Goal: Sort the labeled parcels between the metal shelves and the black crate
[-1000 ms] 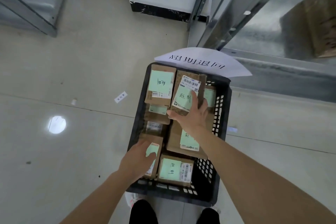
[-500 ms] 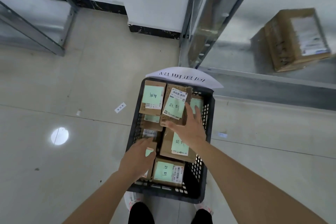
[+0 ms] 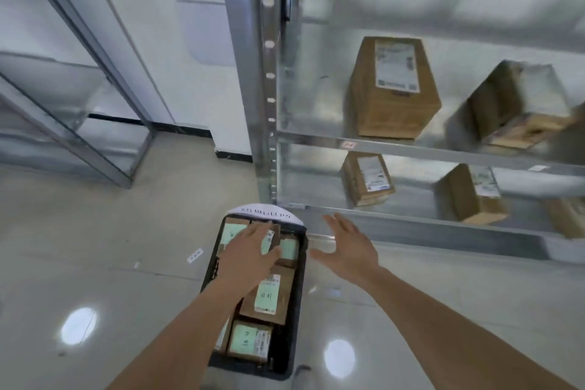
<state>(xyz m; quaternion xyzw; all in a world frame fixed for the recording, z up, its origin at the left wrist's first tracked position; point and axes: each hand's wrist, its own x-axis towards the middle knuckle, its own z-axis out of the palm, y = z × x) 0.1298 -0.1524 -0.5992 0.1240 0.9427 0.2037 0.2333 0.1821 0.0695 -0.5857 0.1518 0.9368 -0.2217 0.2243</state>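
Left hand [image 3: 250,255] spread flat over the parcels at the far end of the black crate [image 3: 299,310], fingers loosely extended, palm down on a green-labelled parcel [image 3: 269,239]; whether any grip is closed on it cannot be told, thumb side hidden. Right hand [image 3: 346,247] wide open and empty, fingers splayed, hovering past the crate's right rim, near the front lip of the lowest metal shelf [image 3: 411,223]. Crate on the floor, packed with brown parcels carrying pale green labels: one large parcel [image 3: 269,294] mid-crate, a smaller one [image 3: 250,342] at the near end, a white paper sign [image 3: 266,212] lying over the far rim. On the shelves, well apart from the hands: a tall upright box [image 3: 392,89] and a tilted box [image 3: 519,104] on the upper level, two smaller boxes [image 3: 367,179] [image 3: 471,195] on the level beneath, all with white shipping labels.

Probably between parcels, with the next pick not yet settled. Risks from here: a flat palm pressing on a crowded, uneven stack, likely to shove a neighbour askew or wedge it against the crate wall; a one-handed lift from a tight row, prone to dragging the adjoining parcel up and dropping it; labels blurred in this view, so a misread and a wrong destination quite possible; an open right hand close to the metal shelf edge, easily knocked on a quick reach.
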